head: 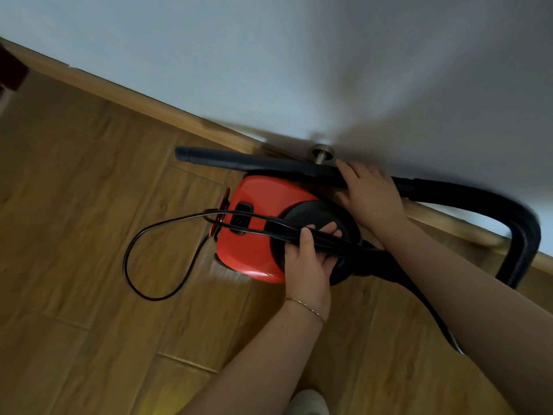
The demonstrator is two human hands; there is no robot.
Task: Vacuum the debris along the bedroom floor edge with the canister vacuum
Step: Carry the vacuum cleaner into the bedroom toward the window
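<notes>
Canister vacuum (254,232) on floor (74,205): my left hand (308,265) grips its power cord (155,235); my right hand (371,196), at 1 o'clock, grasps the wand (239,160).

Bedroom corner: wood-plank floor (74,205), pale wall (269,55), wooden skirting board (143,97).

Floor laid in warm brown planks with visible seams, running diagonally across the view. Skirting board of lighter wood along the foot of the wall, slanting from upper left down to the right. Round metal door stopper (322,154) set just at the skirting, short stem and flat cap, slightly blurred. Dark reddish furniture edge (12,71) at the far left, too cropped to identify. Thin bracelet (306,307) around a wrist. Pale shape, perhaps a slipper (308,401), at the bottom edge.
</notes>
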